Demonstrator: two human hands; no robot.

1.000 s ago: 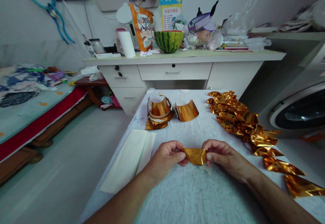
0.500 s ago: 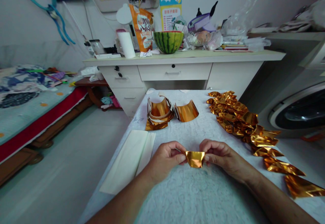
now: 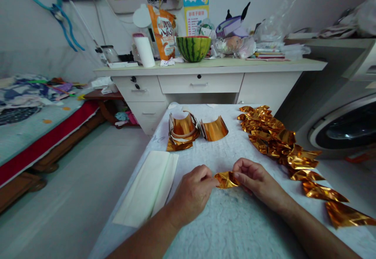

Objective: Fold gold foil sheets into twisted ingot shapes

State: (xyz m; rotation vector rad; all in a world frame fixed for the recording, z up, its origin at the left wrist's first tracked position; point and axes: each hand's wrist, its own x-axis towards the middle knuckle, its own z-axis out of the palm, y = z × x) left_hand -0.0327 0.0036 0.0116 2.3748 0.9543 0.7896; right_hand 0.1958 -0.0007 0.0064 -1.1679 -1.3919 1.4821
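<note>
A small piece of folded gold foil paper (image 3: 226, 180) is held just above the cloth-covered table (image 3: 232, 223). My left hand (image 3: 196, 190) is closed on its left end, with the fingertips partly hidden behind the knuckles. On the other end, my right hand (image 3: 256, 178) pinches the foil between thumb and fingers. Beyond my hands lie a curled stack of gold foil sheets (image 3: 182, 127) and a separate curved stack of them (image 3: 216, 129). Folded gold foil pieces (image 3: 273, 135) form a long row down the right side.
Pale paper sheets (image 3: 143, 192) lie left of my left arm. Behind the table stands a white desk (image 3: 202, 82) with half a watermelon (image 3: 194, 48) on top. A washing machine (image 3: 346, 114) is at the right, a bed (image 3: 44, 129) at the left.
The foil piece has gone from a flat-faced trapezoid to a creased, narrower shape with pointed ends. My left hand has turned over, knuckles up. My right hand keeps its pinch.
</note>
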